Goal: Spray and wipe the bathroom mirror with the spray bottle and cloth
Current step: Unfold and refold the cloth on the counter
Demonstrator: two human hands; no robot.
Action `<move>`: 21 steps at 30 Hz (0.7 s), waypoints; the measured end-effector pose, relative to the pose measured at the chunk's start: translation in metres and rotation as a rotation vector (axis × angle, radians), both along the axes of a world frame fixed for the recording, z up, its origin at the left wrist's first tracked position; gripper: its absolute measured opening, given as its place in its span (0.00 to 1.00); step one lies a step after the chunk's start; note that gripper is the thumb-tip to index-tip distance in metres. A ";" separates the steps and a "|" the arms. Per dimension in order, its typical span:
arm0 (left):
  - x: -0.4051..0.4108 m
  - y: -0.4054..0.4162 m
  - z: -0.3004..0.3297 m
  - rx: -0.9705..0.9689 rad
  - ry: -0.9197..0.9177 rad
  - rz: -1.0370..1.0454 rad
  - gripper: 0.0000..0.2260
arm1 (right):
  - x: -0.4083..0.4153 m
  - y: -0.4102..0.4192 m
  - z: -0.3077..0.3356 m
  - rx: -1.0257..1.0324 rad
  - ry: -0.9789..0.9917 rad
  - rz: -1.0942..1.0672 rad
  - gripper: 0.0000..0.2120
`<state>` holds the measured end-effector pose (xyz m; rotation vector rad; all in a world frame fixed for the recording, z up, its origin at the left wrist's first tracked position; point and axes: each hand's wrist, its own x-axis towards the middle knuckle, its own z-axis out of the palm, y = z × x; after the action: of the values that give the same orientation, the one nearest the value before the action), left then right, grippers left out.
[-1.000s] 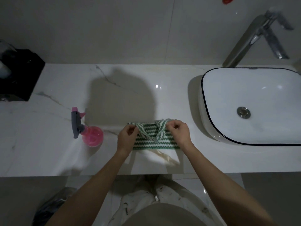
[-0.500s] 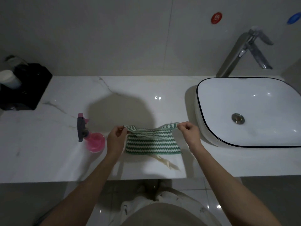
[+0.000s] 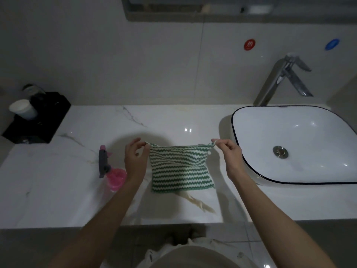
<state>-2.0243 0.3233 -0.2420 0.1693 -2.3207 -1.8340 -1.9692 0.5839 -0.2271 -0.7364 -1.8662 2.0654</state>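
Note:
A green-and-white zigzag cloth (image 3: 180, 168) hangs spread out above the marble counter (image 3: 58, 180). My left hand (image 3: 135, 159) pinches its top left corner and my right hand (image 3: 229, 153) pinches its top right corner. A pink spray bottle (image 3: 113, 176) with a grey trigger head stands on the counter just left of my left hand. The lower edge of the mirror (image 3: 193, 10) shows at the top of the view, above the tiled wall.
A white basin (image 3: 309, 128) with a dark rim sits at the right, a chrome tap (image 3: 280, 80) behind it. A black tray (image 3: 48, 120) with a white cup (image 3: 23, 109) stands at the far left. Red and blue stickers mark the wall.
My hands have moved apart and lifted, unfolding the cloth from a bunched strip to a full spread sheet. The view has tilted up, bringing the mirror's edge into sight.

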 end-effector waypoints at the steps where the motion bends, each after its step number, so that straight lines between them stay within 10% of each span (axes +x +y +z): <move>1: -0.003 0.000 0.003 0.028 -0.005 -0.010 0.04 | -0.002 0.001 0.003 0.008 0.011 -0.010 0.05; 21: -0.044 -0.002 0.068 0.157 0.091 -0.133 0.13 | -0.036 0.036 0.066 0.157 0.187 0.028 0.16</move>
<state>-2.0683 0.3211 -0.1736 -0.0484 -2.1748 -2.0427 -2.0055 0.6197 -0.1610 -0.4638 -1.9146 1.9038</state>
